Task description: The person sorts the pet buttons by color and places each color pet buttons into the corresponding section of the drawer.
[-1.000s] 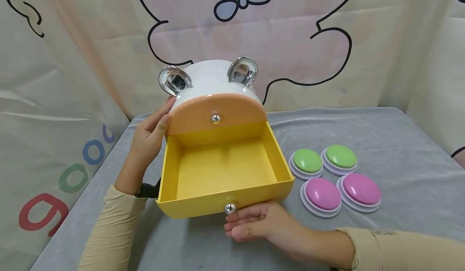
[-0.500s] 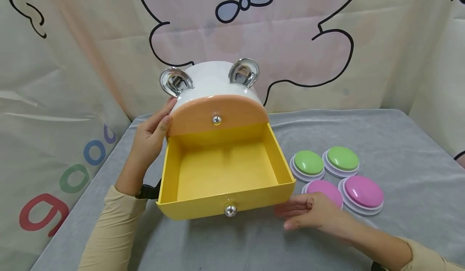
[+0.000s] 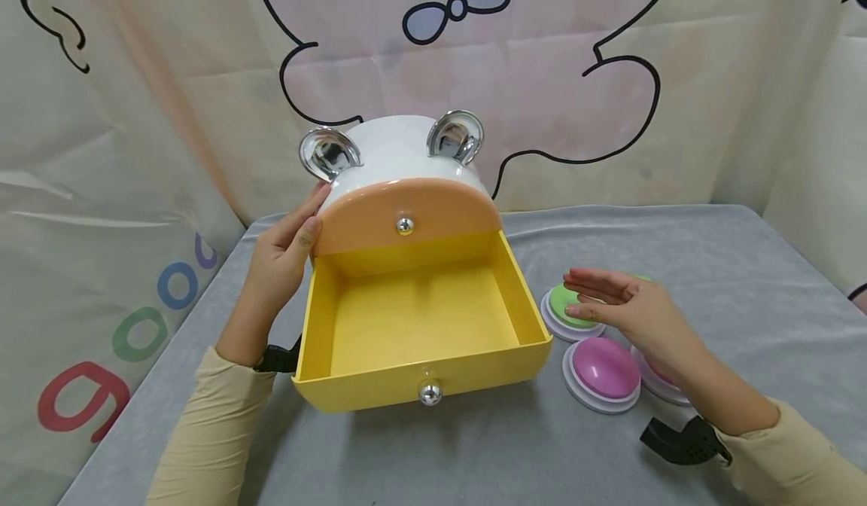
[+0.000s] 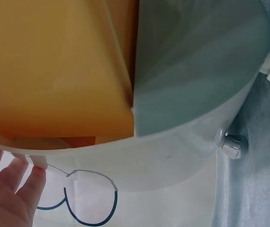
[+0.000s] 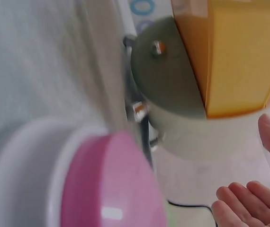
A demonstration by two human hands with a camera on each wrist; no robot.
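Note:
A small drawer box (image 3: 400, 148) with a white shell and two silver ears stands left of the middle in the head view. Its top drawer front is peach (image 3: 433, 208); below it the yellow drawer (image 3: 420, 318) is pulled far out and holds nothing. My left hand (image 3: 281, 250) grips the box's left side, thumb at the peach front's edge. My right hand (image 3: 626, 306) hovers with fingers extended over the green push buttons (image 3: 562, 295), holding nothing. One green button is almost fully hidden behind it. Two pink buttons, one in front (image 3: 606, 367), sit nearer me.
Beneath the yellow drawer, the left wrist view shows a grey-green drawer front (image 4: 196, 61) and silver feet (image 4: 233, 145). A grey cloth (image 3: 420, 461) covers the table. Printed curtains (image 3: 542, 99) hang close behind and at both sides.
My right hand has left the yellow drawer's silver knob, moving right past the pink buttons and up over the green ones. My left hand keeps its place on the box.

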